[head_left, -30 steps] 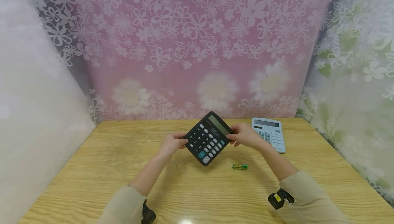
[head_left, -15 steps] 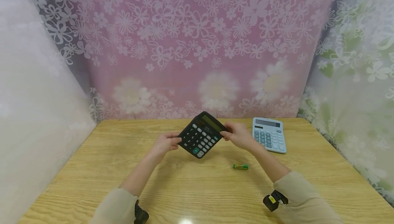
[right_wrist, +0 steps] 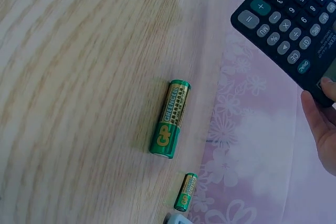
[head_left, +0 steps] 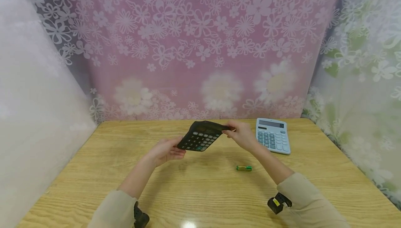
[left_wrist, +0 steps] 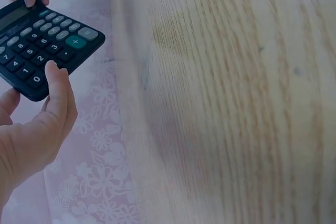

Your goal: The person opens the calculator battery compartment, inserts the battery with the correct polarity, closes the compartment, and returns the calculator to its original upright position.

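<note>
A black desk calculator (head_left: 200, 138) is held up over the wooden table, its face tipped steeply in the head view. My left hand (head_left: 166, 150) pinches one corner; in the left wrist view the thumb and fingers (left_wrist: 59, 90) grip it near the 0 key. The opposite corner, by the display, is pinched in my right hand (head_left: 242, 136), whose fingertips (right_wrist: 326, 88) show at the edge of the right wrist view. Green GP batteries lie on the table below the right forearm: a nearer battery (right_wrist: 170, 119) and a smaller-looking battery (right_wrist: 185, 192).
A light blue calculator (head_left: 273, 136) lies at the table's back right, just beyond my right hand. The wooden table (head_left: 103, 165) ends at a pink floral curtain (head_left: 188, 64), with pale curtains on both sides. Black wrist cameras (head_left: 280, 203) sit at both sleeves.
The black calculator has moved slightly left and tilted, its keys now seen at a steep angle and its display foreshortened. Both hands moved with it. The batteries and the blue calculator stay put.
</note>
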